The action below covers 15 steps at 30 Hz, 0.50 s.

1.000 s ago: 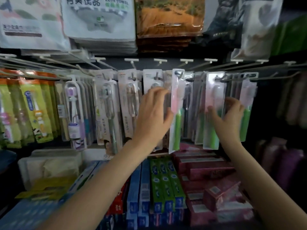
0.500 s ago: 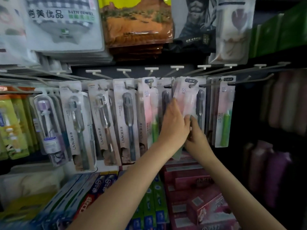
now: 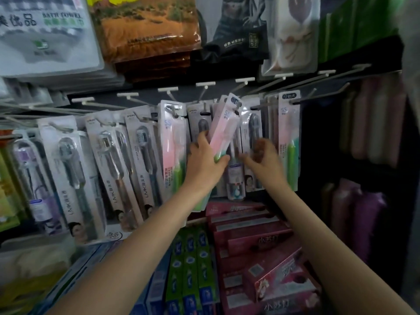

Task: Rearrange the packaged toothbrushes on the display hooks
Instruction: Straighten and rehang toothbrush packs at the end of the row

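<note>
— Where is the pack being handled?

— The pink-and-green toothbrush pack [image 3: 223,130] is tilted, its top leaning right toward the hooks, in front of the hanging dark toothbrush packs [image 3: 252,133]. I cannot tell whether its top hole sits on a hook.

— Who holds it?

— The left hand [image 3: 204,162] grips its lower half, fingers curled behind it and thumb at the front near the green handle.

— And the other hand?

— The right hand [image 3: 263,158] is just beside it, blurred; the fingers look loosely bent, and I cannot tell whether they grasp anything.

— What hangs around?

— To the left, another pink-and-green pack [image 3: 173,142] hangs straight, then a row of grey LMK toothbrush packs [image 3: 109,169]. To the right, one more pink-and-green pack [image 3: 289,137] hangs by an empty hook [image 3: 318,94]. Below lie green toothpaste boxes [image 3: 191,264] and red boxes [image 3: 252,233]. Above are bath towel packs [image 3: 45,30].
</note>
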Tool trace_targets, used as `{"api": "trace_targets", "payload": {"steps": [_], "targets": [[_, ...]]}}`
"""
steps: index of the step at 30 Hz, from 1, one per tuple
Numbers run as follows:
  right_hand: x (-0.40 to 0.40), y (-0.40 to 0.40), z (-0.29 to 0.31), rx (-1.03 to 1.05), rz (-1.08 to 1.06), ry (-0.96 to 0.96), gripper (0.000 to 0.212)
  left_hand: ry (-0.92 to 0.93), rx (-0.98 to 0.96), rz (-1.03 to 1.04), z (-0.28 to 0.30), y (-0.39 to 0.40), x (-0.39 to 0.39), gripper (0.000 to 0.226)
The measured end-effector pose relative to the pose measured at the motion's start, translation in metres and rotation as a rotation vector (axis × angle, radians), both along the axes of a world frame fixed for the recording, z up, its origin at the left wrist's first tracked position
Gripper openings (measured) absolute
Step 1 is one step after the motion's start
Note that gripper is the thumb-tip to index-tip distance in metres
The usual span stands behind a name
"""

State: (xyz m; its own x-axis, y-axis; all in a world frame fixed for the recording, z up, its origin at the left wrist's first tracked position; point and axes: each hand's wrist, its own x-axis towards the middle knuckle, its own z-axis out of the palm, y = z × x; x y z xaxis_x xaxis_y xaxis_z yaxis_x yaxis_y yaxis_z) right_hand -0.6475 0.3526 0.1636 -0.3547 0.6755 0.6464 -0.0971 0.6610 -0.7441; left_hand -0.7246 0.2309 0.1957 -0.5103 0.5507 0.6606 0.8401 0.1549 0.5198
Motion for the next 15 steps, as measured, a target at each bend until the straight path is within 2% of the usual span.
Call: {"api": "trace_targets", "payload": {"steps": [2,5,10,13,15], "targets": [[-0.011,-0.005,0.002,0.011,0.036,-0.115,0.064,0.005,-0.008,0.01,0.002,-0.001,0.0,0.071],[-0.021,-0.013,0.001,0.016,0.055,-0.127,0.063,-0.012,-0.015,-0.002,0.003,-0.004,0.001,0.072],[-0.009,-0.013,0.0,0.011,0.028,-0.111,0.043,-0.066,-0.005,-0.093,-0.001,-0.014,0.008,0.07],[0.011,-0.008,0.003,-0.093,0.152,-0.023,0.007,-0.073,0.021,-0.137,-0.002,-0.022,0.015,0.058],[0.023,-0.005,0.006,-0.126,0.196,0.012,0.012,-0.052,0.014,-0.128,0.001,-0.024,0.018,0.043]]}}
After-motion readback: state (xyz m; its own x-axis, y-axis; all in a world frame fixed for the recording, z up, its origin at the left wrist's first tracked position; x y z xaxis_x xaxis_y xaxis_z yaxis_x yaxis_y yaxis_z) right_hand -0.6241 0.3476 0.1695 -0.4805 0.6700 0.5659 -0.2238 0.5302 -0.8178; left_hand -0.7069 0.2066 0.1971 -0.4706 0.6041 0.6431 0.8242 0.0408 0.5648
